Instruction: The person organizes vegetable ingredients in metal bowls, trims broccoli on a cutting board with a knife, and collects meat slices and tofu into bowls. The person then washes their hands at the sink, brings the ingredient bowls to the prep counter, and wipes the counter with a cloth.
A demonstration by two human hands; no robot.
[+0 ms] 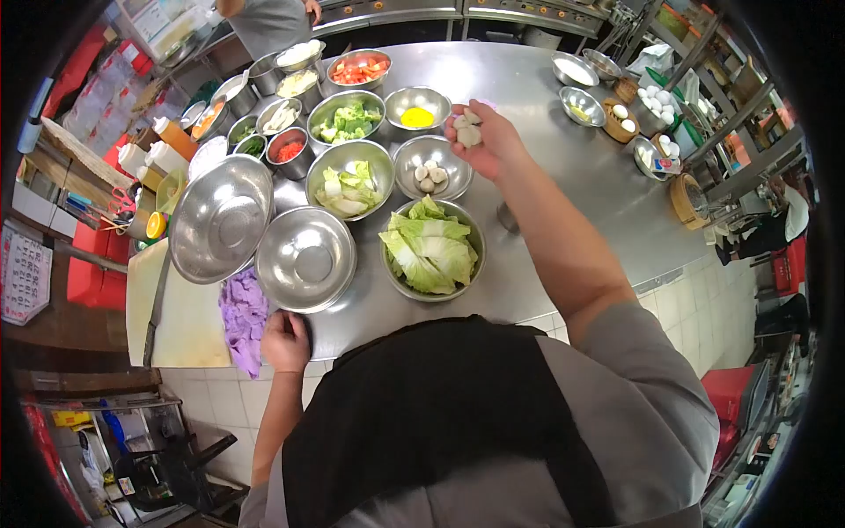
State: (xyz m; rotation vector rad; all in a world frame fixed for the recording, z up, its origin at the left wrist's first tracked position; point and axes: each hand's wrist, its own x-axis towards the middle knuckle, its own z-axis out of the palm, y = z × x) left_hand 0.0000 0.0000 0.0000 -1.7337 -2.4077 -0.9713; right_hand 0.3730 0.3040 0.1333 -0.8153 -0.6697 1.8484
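Note:
My right hand (482, 145) is raised palm up over the steel table, holding several pale, roundish pieces (468, 134), perhaps mushrooms. Similar pieces (431, 177) lie in the steel bowl (407, 158) just below and left of it. My left hand (286, 341) rests closed at the table's front edge, by a purple cloth (243, 310) and an empty steel bowl (306, 260); what it may hold is hidden. Cabbage leaves (431, 246) fill a bowl near my body. Chopped cabbage (349, 188), broccoli (349, 122) and a yellow item (417, 117) sit in other bowls.
A large perforated bowl (220, 219) and a cutting board (187, 319) are at the left. Sauce bottles (173, 136) stand behind them. Tomato pieces (358, 69) are farther back. Eggs (656, 99) and small bowls line the right side. Another person (271, 26) stands across the table.

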